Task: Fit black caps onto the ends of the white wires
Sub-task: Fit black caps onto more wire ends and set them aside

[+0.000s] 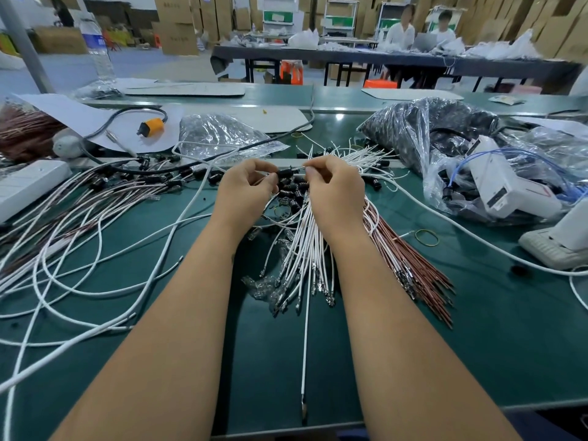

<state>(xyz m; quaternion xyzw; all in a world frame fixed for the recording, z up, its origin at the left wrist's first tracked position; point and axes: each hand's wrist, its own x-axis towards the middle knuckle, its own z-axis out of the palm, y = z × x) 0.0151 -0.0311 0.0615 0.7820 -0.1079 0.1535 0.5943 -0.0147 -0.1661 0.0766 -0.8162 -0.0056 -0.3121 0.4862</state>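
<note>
The left hand (pixel 246 183) pinched a small black cylindrical plastic cap (pixel 285 172) between thumb and fingertips, while the right hand (pixel 334 186) pinched the end of a thin white insulated wire (pixel 299 169) just right of it — cap and wire end met in the gap between the two hands, held above the dark green matted surface (pixel 477 329). Whether the wire tip had already entered the cap could not be told; it was too small to see.

To do this step well, the wire probably needed gripping close to its tip, so it would not buckle when pushed, with the cap's bore kept in line with the wire rather than tilted. A short straight push, perhaps with a slight twist, seemed the right motion, and the cap should seat fully before release.

Directly below the hands lay a loose heap of more black caps (pixel 294 189), and nearer the person a fanned bundle of white wires with metal terminals (pixel 305 259) — likely the stock yet to be capped. A bundle of reddish-brown wires (pixel 410 259) lay just to its right. At far left, wires already bearing black caps (pixel 127 186) were spread out, well apart from the uncapped bundle, which was worth preserving.
</note>
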